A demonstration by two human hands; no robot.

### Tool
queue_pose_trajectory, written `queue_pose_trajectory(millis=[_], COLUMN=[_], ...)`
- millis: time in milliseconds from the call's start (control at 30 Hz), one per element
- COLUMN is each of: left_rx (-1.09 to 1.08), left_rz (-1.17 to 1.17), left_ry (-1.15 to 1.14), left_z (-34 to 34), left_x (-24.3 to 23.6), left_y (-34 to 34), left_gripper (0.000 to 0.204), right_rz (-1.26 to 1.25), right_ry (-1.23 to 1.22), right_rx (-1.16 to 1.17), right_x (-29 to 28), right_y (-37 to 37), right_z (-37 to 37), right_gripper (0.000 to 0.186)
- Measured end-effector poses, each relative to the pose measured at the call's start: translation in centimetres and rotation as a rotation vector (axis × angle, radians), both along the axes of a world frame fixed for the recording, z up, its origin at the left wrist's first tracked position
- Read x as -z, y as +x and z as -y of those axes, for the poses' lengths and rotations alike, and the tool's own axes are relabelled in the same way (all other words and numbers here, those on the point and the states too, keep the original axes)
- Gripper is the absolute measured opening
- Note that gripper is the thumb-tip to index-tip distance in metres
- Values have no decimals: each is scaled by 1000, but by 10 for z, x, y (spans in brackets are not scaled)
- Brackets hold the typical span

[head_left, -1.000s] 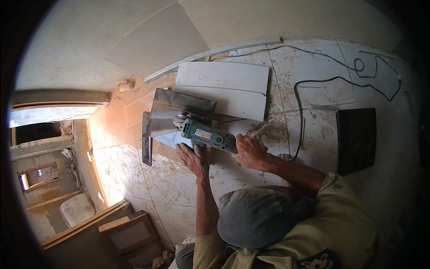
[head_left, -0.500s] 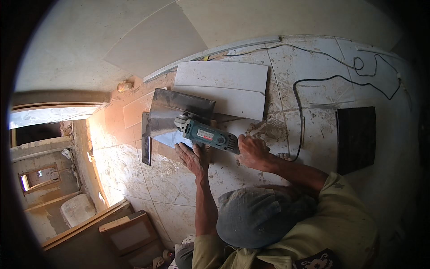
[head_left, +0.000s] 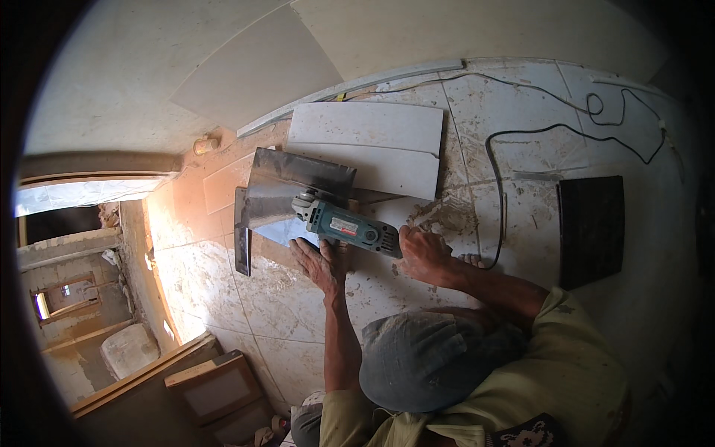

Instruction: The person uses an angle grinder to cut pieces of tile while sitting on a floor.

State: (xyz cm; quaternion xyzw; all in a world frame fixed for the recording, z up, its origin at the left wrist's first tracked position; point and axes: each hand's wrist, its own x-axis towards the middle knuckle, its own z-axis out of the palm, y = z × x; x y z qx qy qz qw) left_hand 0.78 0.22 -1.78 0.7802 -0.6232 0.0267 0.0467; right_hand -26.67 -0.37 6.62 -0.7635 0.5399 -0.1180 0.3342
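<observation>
My right hand [head_left: 424, 255] is closed round the rear end of a teal angle grinder [head_left: 350, 229]. The grinder's metal head lies over a glossy dark tile [head_left: 302, 171], and its disc cannot be made out clearly. My left hand [head_left: 320, 267] rests at the tile's near edge, close beside the grinder's body, with its fingers stretched out and apart. Light reflects off the near part of the tile. A narrow dark offcut strip [head_left: 243, 249] lies by the tile's left end.
White tiles [head_left: 365, 127] lie behind the dark one. A black cord [head_left: 489, 160] loops across the dusty floor at the right, near another dark tile [head_left: 592, 231]. A long pale strip [head_left: 350, 95] runs along the wall. A wooden framed piece [head_left: 216, 387] stands at lower left.
The grinder and my right hand have shifted slightly rightward and nearer to me. My left hand stays at the tile's edge almost unmoved.
</observation>
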Motion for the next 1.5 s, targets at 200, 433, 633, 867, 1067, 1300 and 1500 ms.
queue_pose_trajectory(millis=[200,433,633,867,1067,1300,1500], left_rx=[51,73,54,104,125,68,103], left_rz=[-92,-76,-31,115,88,92,91], left_ry=[-170,-188,-93,8,-62,-16,-62], left_z=[1,1,0,0,1,1,-1], left_x=[5,14,0,-5,-7,-13,-11], left_y=[2,10,-2,-9,-14,-11,-7], left_gripper=[60,58,78,99,83,79,77], right_rz=[0,-8,1,-7,10,43,20], right_ry=[2,72,39,70,48,40,39], right_rx=[9,-17,-14,-9,11,19,18], right_x=[2,7,4,-2,1,3,2], right_y=[0,-2,-8,-14,-18,-18,-20], right_z=[-2,-3,-7,-8,-11,-15,-17], right_gripper=[43,54,60,44,43,42,41])
